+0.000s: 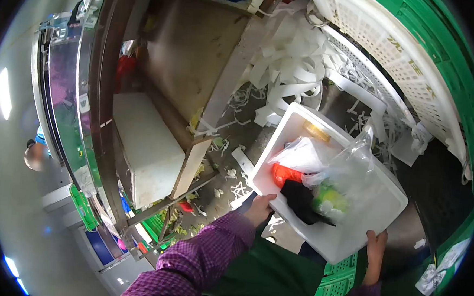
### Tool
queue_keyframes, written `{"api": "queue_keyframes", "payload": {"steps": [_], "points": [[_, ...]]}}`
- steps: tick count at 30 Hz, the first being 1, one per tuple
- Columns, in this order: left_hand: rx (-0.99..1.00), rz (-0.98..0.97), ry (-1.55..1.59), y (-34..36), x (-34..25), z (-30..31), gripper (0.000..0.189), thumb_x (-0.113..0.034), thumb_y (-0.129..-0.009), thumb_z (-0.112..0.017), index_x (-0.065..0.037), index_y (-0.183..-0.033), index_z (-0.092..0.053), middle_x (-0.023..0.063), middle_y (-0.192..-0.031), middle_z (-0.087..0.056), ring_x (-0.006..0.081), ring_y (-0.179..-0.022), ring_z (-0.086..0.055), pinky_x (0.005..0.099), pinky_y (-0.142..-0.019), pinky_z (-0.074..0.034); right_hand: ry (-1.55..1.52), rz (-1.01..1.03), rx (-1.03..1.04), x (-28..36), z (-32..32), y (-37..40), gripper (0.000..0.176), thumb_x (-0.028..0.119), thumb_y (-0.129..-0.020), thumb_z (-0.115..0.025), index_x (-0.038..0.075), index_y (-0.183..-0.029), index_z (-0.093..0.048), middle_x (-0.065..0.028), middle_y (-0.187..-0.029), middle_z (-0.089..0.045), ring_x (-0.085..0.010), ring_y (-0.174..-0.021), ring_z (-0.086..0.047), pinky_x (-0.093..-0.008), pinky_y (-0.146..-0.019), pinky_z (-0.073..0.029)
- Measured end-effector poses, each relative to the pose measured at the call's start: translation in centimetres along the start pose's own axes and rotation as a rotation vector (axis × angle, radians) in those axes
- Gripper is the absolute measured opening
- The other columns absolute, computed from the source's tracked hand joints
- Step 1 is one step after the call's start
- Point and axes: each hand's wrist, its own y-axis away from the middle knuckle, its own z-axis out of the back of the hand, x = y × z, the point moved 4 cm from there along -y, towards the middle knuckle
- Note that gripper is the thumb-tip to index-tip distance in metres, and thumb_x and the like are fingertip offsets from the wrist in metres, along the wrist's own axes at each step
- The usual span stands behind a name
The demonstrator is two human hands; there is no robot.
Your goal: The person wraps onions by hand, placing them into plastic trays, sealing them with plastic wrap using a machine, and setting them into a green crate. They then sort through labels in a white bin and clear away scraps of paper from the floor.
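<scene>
My left hand (pixel 259 209) grips the near left rim of a white foam box (pixel 375 204). At the box's near right corner, my right hand (pixel 375 250) is closed on the edge. The box tilts towards me, so its inside shows. In it lie crumpled clear plastic bags (pixel 350 163), a red item (pixel 286 174), a black piece (pixel 298 199) that looks like cloth or plastic, and something bright green (pixel 331 199) under clear film. A yellowish round item (pixel 316 131) sits against the far wall. The fingers under the rim are partly hidden.
White paper strips (pixel 294 54) pile up on the floor beyond the box. White plastic baskets (pixel 401 44) and green crates (pixel 339 284) stand nearby. On the left is a wooden bench frame (pixel 101 102) with a white box (pixel 145 142). Another person (pixel 36 154) is farther left.
</scene>
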Motion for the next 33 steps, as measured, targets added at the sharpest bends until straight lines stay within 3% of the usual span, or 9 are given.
{"api": "queue_keyframes", "payload": {"steps": [2, 4, 9, 11, 14, 18, 25, 28, 33], "points": [[-0.003, -0.003, 0.026, 0.1, -0.9, -0.3, 0.031, 0.001, -0.08, -0.058, 0.004, -0.111, -0.056, 0.017, -0.101, -0.063, 0.0259, -0.093, -0.063, 0.0345, -0.082, -0.05, -0.037, 0.046, -0.004, 0.8, -0.7, -0.6, 0.04, 0.002, -0.073, -0.049, -0.01, -0.111, -0.05, -0.0173, -0.104, -0.059, -0.0238, -0.095, -0.056, -0.0315, -0.084, -0.043], [-0.11, 0.174, 0.273, 4.3, -6.1, -4.6, 0.027, -0.005, -0.084, -0.057, 0.007, -0.107, -0.054, 0.0159, -0.104, -0.06, 0.0258, -0.097, -0.06, 0.0353, -0.083, -0.05, -0.077, 0.093, -0.012, 1.5, -0.8, -1.0, 0.039, 0.002, -0.073, -0.049, -0.01, -0.111, -0.05, -0.0172, -0.103, -0.059, -0.024, -0.094, -0.056, -0.0316, -0.084, -0.043], [-0.07, 0.055, 0.075, 5.2, -7.9, -4.0, 0.025, -0.005, -0.085, -0.057, 0.005, -0.107, -0.051, 0.0144, -0.108, -0.057, 0.0267, -0.1, -0.057, 0.038, -0.088, -0.049, -0.087, 0.08, 0.001, 1.9, -0.9, -0.5, 0.038, 0.002, -0.074, -0.05, -0.01, -0.111, -0.05, -0.017, -0.101, -0.06, -0.0239, -0.093, -0.057, -0.0316, -0.084, -0.043], [-0.079, -0.105, -0.046, 6.1, -9.5, -4.4, 0.023, -0.004, -0.085, -0.058, 0.004, -0.106, -0.053, 0.0133, -0.106, -0.058, 0.0256, -0.097, -0.059, 0.0373, -0.085, -0.05, -0.11, 0.028, -0.015, 1.2, -0.8, 0.0, 0.038, 0.002, -0.075, -0.051, -0.01, -0.111, -0.05, -0.017, -0.1, -0.06, -0.0238, -0.093, -0.057, -0.0315, -0.084, -0.043], [-0.208, 0.001, 0.2, 7.7, -12.1, -5.7, 0.024, -0.003, -0.084, -0.059, 0.003, -0.106, -0.053, 0.0125, -0.103, -0.06, 0.0247, -0.094, -0.061, 0.0371, -0.084, -0.05, -0.134, -0.007, -0.025, 1.7, -0.8, 0.5, 0.039, 0.003, -0.075, -0.052, -0.011, -0.112, -0.049, -0.0173, -0.101, -0.059, -0.0238, -0.094, -0.057, -0.0314, -0.085, -0.043], [-0.232, -0.021, 0.188, 8.2, -13.7, -5.5, 0.029, 0.001, -0.082, -0.059, 0.0, -0.109, -0.049, 0.0105, -0.102, -0.058, 0.0258, -0.092, -0.06, 0.041, -0.082, -0.052, -0.204, 0.017, -0.042, 0.0, -1.1, 0.5, 0.043, 0.003, -0.076, -0.052, -0.011, -0.116, -0.046, -0.0185, -0.109, -0.056, -0.0244, -0.099, -0.054, -0.0321, -0.089, -0.04], [-0.233, -0.157, 0.188, 9.9, -16.4, -7.1, 0.02, 0.003, -0.08, -0.061, 0.0, -0.1, -0.057, 0.0088, -0.093, -0.064, 0.0213, -0.084, -0.063, 0.0336, -0.076, -0.051, -0.273, -0.03, -0.09, -1.2, -1.3, 1.2, 0.046, 0.005, -0.077, -0.053, -0.011, -0.12, -0.044, -0.0182, -0.112, -0.053, -0.0243, -0.102, -0.051, -0.0332, -0.093, -0.038], [-0.196, -0.171, 0.16, 10.7, -16.6, -7.1, 0.023, 0.001, -0.081, -0.061, -0.004, -0.103, -0.056, 0.0065, -0.097, -0.063, 0.0197, -0.089, -0.062, 0.0353, -0.078, -0.052, -0.245, -0.062, -0.109, -0.8, -0.7, 1.9, 0.048, 0.007, -0.078, -0.055, -0.01, -0.121, -0.043, -0.0177, -0.112, -0.053, -0.0233, -0.102, -0.05, -0.0331, -0.092, -0.038], [-0.197, -0.194, 0.166, 12.9, -17.4, -7.2, 0.024, 0.002, -0.081, -0.061, -0.003, -0.103, -0.056, 0.0063, -0.097, -0.063, 0.0198, -0.09, -0.062, 0.0351, -0.08, -0.051, -0.313, -0.116, -0.138, 0.9, -0.4, 4.0, 0.04, 0.008, -0.076, -0.057, -0.009, -0.111, -0.051, -0.0159, -0.109, -0.055, -0.0221, -0.099, -0.051, -0.0336, -0.088, -0.04]]}}
